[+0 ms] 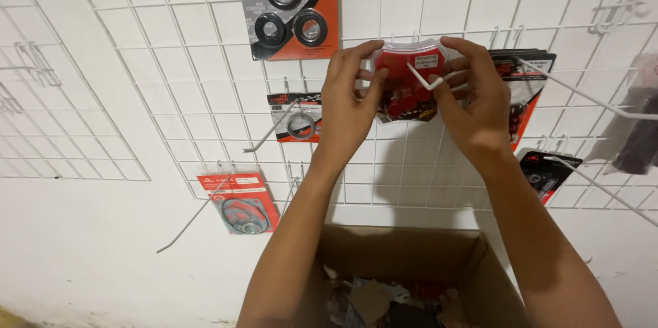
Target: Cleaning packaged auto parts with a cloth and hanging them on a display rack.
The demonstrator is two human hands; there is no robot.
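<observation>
White wire grid panel (pixel 171 95), fixed to a white wall, fills the view and serves as the landmark for all positions. Below the panel's lower edge stands an open cardboard box (pixel 411 259), its flaps raised, with mixed packets lying inside. At the top of the panel, left of centre, hangs an orange-and-black card of three black ring seals (pixel 293 6). At the panel's right side hangs a dark pack with red parts (pixel 524 88), partly hidden behind the right forearm; lower right of it hangs a smaller dark pack (pixel 545 174).

At the panel's centre, both hands hold a red blister pack of small red parts (pixel 406 84) against the grid, level with a white peg hook (pixel 428 80) whose bent tip shows in front of the pack. Left hand (pixel 349 102): grip closed on the pack's left edge, thumb in front, fingers curled over the top. Right hand (pixel 476 98): grip closed on the pack's right edge, fingertips near the hook.

Just left of the left hand hangs a small card with a grey ring (pixel 296 119). At the panel's lower edge hangs a red card with a gasket (pixel 240 201).
</observation>
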